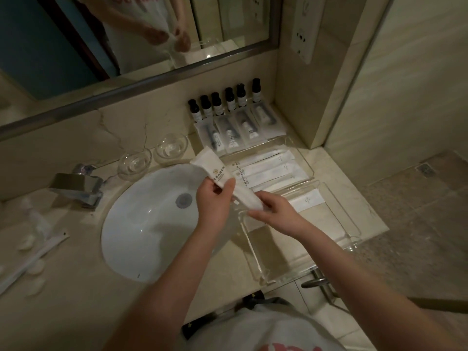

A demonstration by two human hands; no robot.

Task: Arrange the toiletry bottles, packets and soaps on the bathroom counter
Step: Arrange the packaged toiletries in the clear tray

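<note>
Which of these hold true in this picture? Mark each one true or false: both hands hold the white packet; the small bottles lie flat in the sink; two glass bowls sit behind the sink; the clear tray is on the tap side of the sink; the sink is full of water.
1. Both hands hold the white packet. True: the left hand and the right hand grip it.
2. The small bottles lie flat in the sink. False: they stand upright in a row by the wall.
3. Two glass bowls sit behind the sink. True.
4. The clear tray is on the tap side. False: the tap is left of the sink, the tray right.
5. The sink is full of water. False: its drain shows uncovered.
</note>
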